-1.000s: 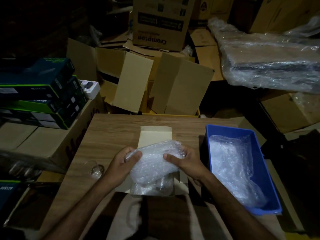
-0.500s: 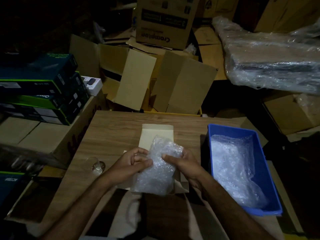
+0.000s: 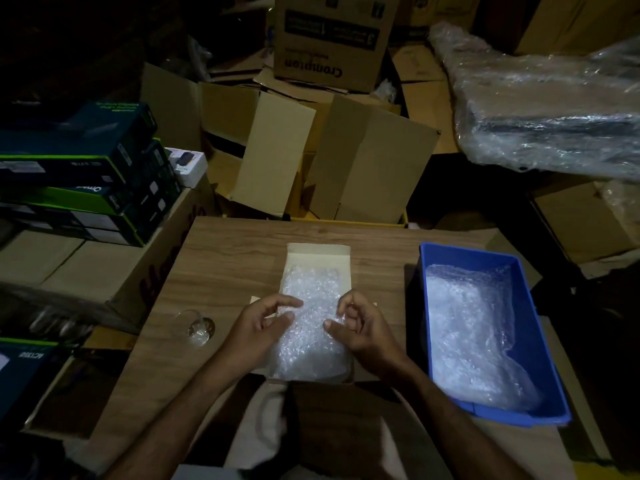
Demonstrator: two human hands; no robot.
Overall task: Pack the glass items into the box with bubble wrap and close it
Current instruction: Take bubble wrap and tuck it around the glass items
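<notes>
Upper centre of frame: carton (image 3: 332,39) reads "Crompton" (upside down to me). Lower left: glass (image 3: 199,328) on table (image 3: 221,268). Centre: left hand (image 3: 258,329), fingers loosely curled, tips touching bubble wrap (image 3: 311,323) over open box (image 3: 318,252). Right hand (image 3: 363,330) likewise. Right: blue bin (image 3: 512,268).

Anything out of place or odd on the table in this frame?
One glass sits bare on the table, left of the box, unwrapped, while bubble wrap already covers the box opening. Nothing looks spilled or broken.
</notes>
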